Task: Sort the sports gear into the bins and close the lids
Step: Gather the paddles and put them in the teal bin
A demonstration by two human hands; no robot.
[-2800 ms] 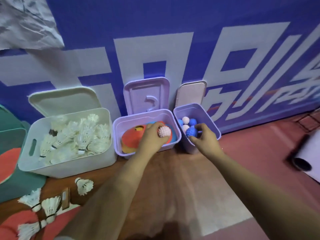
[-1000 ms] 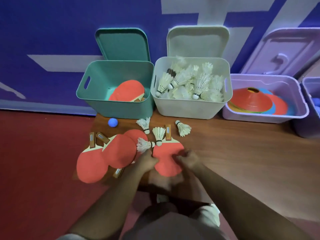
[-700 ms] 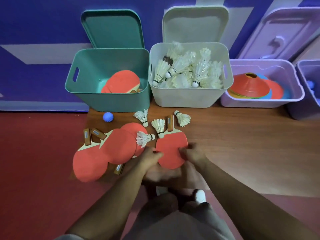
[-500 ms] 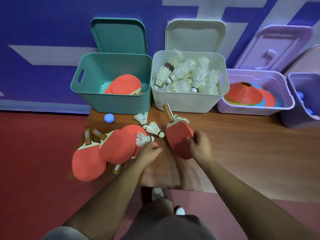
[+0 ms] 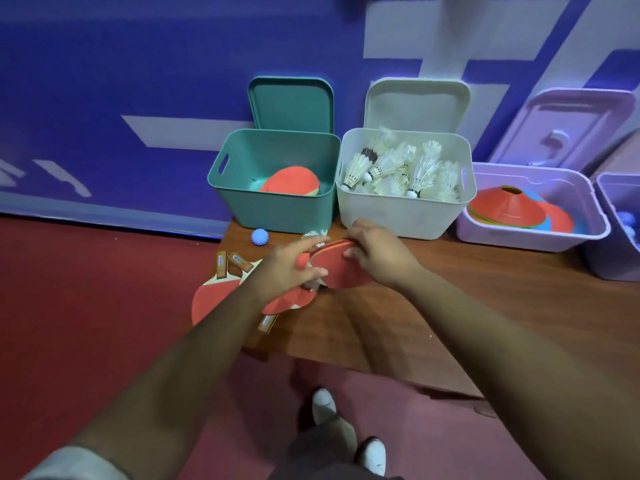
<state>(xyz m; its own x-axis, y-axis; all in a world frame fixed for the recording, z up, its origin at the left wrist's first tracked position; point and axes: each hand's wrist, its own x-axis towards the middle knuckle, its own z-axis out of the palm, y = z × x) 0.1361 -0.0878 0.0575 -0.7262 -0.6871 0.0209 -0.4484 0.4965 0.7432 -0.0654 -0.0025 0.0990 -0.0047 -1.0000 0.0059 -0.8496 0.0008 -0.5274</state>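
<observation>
My right hand (image 5: 377, 251) grips the top edge of a red table tennis paddle (image 5: 346, 271), lifted above the wooden board (image 5: 485, 306). My left hand (image 5: 287, 268) pinches the same paddle's left edge between thumb and fingers. More red paddles (image 5: 211, 296) lie overlapped on the board under my left wrist, handles pointing away. Behind them the teal bin (image 5: 277, 206) stands with its lid up and a paddle (image 5: 291, 181) inside. A blue spiky ball (image 5: 259, 236) lies in front of the bin. A shuttlecock (image 5: 316, 233) peeks out behind my fingers.
A white bin (image 5: 398, 216) full of shuttlecocks, a lilac bin (image 5: 533, 237) with flat cones (image 5: 505, 206) and another lilac bin (image 5: 616, 258) stand in a row along the blue wall, lids leaning open. Red floor lies left of the board. My shoes (image 5: 323, 407) are below.
My right hand has lifted the paddle off the board and turned it toward my left hand, which has come up from the paddle pile to take its edge. The camera tilted up slightly.
</observation>
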